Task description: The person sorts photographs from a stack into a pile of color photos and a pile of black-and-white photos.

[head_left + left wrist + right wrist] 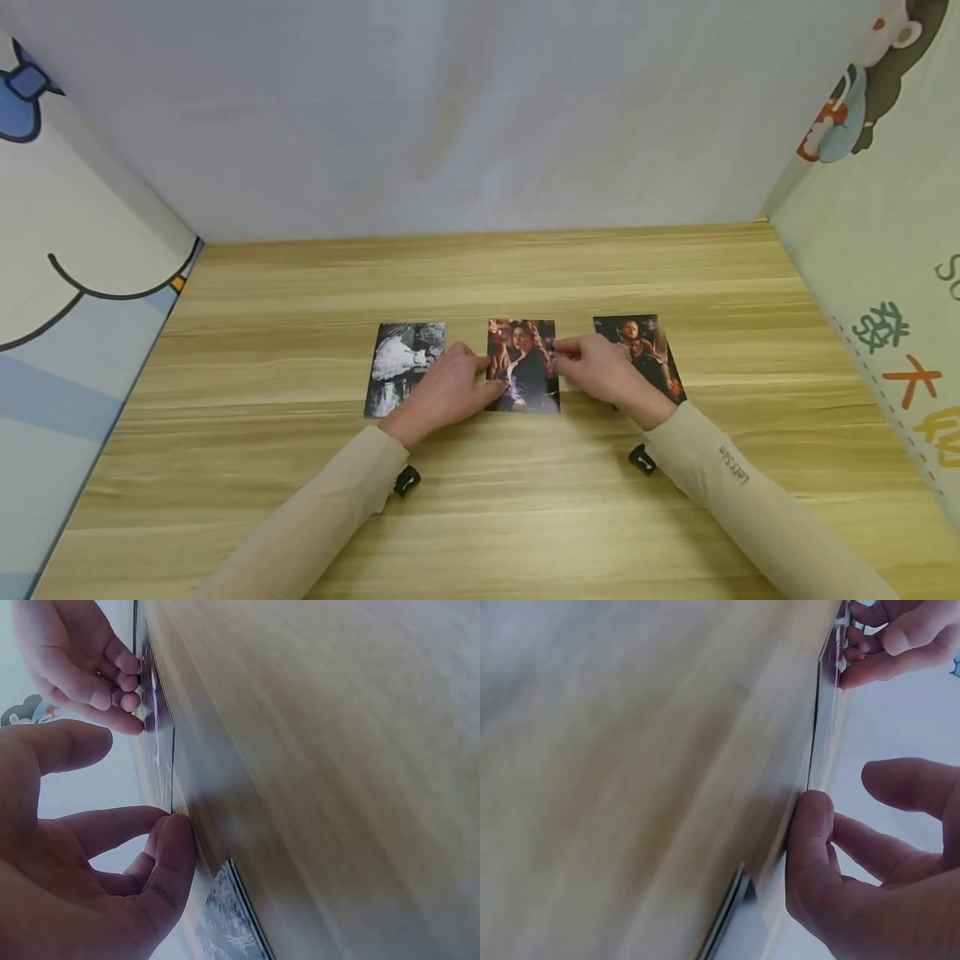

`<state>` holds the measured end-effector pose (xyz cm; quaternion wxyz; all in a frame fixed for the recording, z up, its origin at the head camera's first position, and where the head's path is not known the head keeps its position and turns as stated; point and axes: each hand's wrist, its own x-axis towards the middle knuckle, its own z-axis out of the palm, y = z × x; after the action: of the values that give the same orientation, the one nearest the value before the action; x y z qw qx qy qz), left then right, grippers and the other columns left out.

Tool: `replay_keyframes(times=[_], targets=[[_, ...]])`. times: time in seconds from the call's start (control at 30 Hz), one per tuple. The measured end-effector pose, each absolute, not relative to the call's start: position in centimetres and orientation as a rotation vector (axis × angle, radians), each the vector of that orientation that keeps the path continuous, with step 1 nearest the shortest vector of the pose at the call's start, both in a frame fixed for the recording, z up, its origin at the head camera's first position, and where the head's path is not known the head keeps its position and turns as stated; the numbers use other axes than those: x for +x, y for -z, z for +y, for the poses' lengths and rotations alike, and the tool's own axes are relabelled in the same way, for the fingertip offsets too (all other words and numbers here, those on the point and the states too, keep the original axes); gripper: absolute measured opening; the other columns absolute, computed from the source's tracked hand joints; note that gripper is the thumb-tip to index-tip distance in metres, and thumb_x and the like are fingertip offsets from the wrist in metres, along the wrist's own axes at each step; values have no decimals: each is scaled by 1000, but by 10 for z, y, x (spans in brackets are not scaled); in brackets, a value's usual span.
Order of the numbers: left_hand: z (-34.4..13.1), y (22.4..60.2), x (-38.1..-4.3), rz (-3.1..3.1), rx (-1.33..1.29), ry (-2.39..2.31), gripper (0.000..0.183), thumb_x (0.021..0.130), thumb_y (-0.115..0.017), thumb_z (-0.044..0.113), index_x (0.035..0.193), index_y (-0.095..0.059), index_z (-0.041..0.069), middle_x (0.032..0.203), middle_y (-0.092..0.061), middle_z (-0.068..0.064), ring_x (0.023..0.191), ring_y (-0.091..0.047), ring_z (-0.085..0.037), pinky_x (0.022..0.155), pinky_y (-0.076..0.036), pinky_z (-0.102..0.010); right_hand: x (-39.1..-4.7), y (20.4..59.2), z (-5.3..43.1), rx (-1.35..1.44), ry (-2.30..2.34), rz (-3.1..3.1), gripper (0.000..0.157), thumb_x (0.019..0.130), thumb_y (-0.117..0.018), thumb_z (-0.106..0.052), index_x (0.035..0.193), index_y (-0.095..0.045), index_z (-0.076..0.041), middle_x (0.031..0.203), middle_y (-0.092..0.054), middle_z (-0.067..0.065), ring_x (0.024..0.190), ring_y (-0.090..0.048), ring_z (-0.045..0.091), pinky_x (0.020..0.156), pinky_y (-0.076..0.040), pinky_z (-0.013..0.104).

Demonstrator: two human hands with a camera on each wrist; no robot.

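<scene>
A colour photo card of a person in a dark coat lies in the middle of the table, between my two hands. At its left edge my left hand touches it with the fingertips, thumb held apart in the left wrist view. My right hand touches the right edge the same way, its thumb raised off the card. Partly behind the left hand is a black-and-white photo card. A dark photo card of two people lies partly under the right hand. Both side cards show layered edges in the wrist views.
The wood-grain table meets a pale wall cloth at the back. Printed panels stand at the left and right. Black wrist-worn pieces show beneath the left sleeve and right sleeve.
</scene>
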<state>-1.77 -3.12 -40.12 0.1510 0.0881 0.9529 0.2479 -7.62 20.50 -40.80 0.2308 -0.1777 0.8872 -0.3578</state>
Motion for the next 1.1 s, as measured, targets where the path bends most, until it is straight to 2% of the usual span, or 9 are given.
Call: replay_keyframes(times=[0.1, 0.23, 0.3, 0.37, 0.47, 0.5, 0.83, 1.03, 1.1], targets=[[-32, 403, -20, 2732, 267, -759, 50, 97, -67, 31, 132, -67, -5, 87, -57, -11, 91, -52, -22, 73, -44, -32, -77, 408, 205, -450, 993, 2449, 44, 103, -55, -18, 141, -60, 4, 129, -69, 21, 91, -65, 23, 86, -47, 45], [-34, 404, -21, 2596, 221, -996, 32, 98, -64, 24, 104, -72, -6, 65, -43, -4, 63, -41, -16, 57, -34, -29, -78, 408, 205, -387, 1064, 2386, 45, 105, -54, -18, 143, -58, 5, 134, -66, 22, 106, -65, 27, 86, -51, 41], [-34, 403, -20, 2485, 119, -1141, 30, 98, -63, 23, 106, -72, -5, 73, -56, -4, 63, -43, -13, 59, -40, -28, -78, 409, 205, -369, 1091, 2369, 45, 105, -54, -18, 144, -57, 5, 131, -67, 21, 103, -65, 26, 82, -51, 36], [-35, 402, -20, 2396, 11, -1249, 37, 99, -62, 23, 121, -70, -5, 98, -70, -9, 73, -55, -15, 69, -49, -32, -78, 409, 205, -369, 1091, 2379, 45, 105, -55, -17, 143, -57, 5, 128, -69, 20, 98, -65, 24, 79, -49, 33], [-34, 402, -20, 2319, -125, -1344, 50, 99, -62, 25, 142, -60, -3, 139, -64, -14, 101, -65, -21, 92, -54, -40, -78, 410, 204, -387, 1071, 2409, 45, 103, -56, -17, 142, -59, 5, 127, -70, 20, 92, -63, 22, 78, -46, 33], [-34, 402, -20, 2310, -149, -1358, 52, 99, -62, 24, 143, -58, -3, 143, -61, -15, 106, -65, -23, 96, -53, -42, -78, 411, 204, -396, 1061, 2421, 45, 103, -56, -17, 142, -59, 5, 126, -70, 19, 90, -63, 22, 78, -46, 33], [-30, 403, -18, 2348, -195, -1447, 48, 99, -63, 12, 143, -56, -7, 137, -63, -19, 120, -62, -30, 104, -51, -44, -76, 410, 203, -447, 1084, 2401, 47, 101, -55, -13, 142, -55, 12, 122, -71, 21, 84, -61, 18, 76, -44, 31], [-29, 411, -19, 2426, -190, -1466, 49, 91, -66, 3, 139, -58, -7, 120, -71, -15, 111, -68, -28, 97, -55, -40, -75, 410, 204, -447, 1127, 2351, 48, 102, -55, -11, 143, -52, 14, 130, -66, 26, 101, -66, 24, 78, -49, 32], [-29, 414, -19, 2466, -183, -1462, 51, 89, -69, 1, 138, -59, -6, 114, -72, -13, 107, -69, -27, 95, -55, -39, -75, 411, 204, -441, 1138, 2336, 48, 103, -54, -11, 144, -51, 13, 131, -65, 27, 98, -65, 23, 77, -48, 32]])
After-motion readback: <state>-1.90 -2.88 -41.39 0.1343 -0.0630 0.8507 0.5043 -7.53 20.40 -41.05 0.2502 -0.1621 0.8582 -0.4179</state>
